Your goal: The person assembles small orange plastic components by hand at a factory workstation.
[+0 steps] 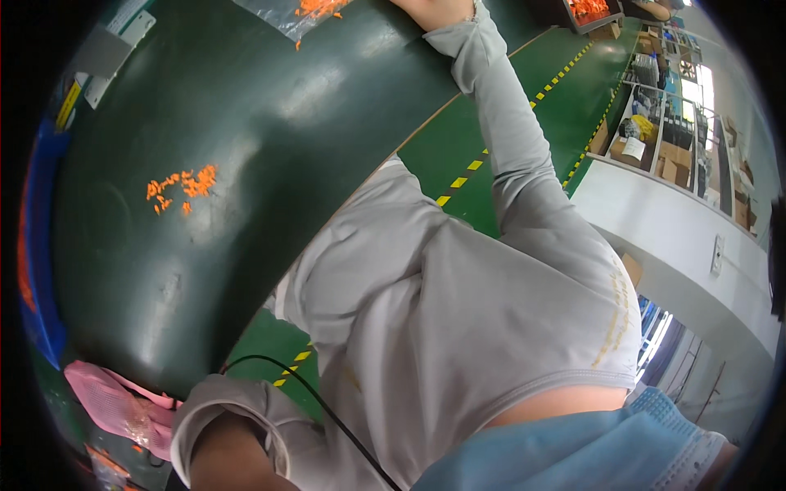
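At the top edge is my right hand, its grey sleeve pushed back; the picture cuts off the fingers, so their state is hidden. Close by on the dark green table lies a clear plastic bag, with small orange pieces on or in it. A loose scatter of similar orange pieces rests farther left on the tabletop. My left forearm comes out of a rolled grey sleeve at the lower edge, and the hand itself is outside the picture. Beside that sleeve sits a pink mesh item.
A blue bin stands along the left edge, below a grey box-like thing. A black cable runs across my lap. At top right are a tray of orange pieces and another person's arm. Shelves with cartons stand beyond.
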`<control>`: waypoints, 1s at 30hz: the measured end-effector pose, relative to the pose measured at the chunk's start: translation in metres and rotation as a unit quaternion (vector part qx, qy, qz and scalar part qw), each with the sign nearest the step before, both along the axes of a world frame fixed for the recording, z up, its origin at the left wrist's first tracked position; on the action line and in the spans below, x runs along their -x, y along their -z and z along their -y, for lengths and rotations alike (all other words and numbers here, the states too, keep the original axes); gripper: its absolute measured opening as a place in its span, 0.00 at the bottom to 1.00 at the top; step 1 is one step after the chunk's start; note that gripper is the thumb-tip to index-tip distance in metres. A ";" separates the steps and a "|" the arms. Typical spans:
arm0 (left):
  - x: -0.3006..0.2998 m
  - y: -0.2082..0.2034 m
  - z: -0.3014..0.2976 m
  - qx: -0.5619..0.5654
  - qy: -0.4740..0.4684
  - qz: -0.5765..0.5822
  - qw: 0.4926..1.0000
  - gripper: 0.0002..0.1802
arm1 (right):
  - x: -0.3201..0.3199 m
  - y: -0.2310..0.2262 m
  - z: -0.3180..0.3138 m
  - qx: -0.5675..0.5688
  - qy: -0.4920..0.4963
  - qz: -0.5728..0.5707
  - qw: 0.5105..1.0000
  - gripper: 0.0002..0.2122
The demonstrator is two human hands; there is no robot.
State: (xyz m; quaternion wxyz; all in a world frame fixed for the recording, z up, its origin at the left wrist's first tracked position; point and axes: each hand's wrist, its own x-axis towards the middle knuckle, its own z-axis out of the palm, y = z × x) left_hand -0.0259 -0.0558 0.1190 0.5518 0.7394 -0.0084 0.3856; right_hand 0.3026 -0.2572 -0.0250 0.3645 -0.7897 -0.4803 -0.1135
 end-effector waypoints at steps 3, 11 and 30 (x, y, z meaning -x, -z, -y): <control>-0.004 0.002 -0.003 -0.016 -0.002 -0.002 1.000 0.16 | 0.003 0.003 0.004 0.016 -0.001 -0.065 0.998 0.12; -0.014 0.007 0.006 -0.051 -0.007 -0.014 0.999 0.17 | -0.003 0.000 0.002 0.001 -0.005 -0.024 1.000 0.12; -0.011 0.042 -0.035 -0.172 -0.045 -0.053 0.983 0.23 | 0.068 -0.053 -0.044 -0.065 -0.201 -0.239 0.948 0.10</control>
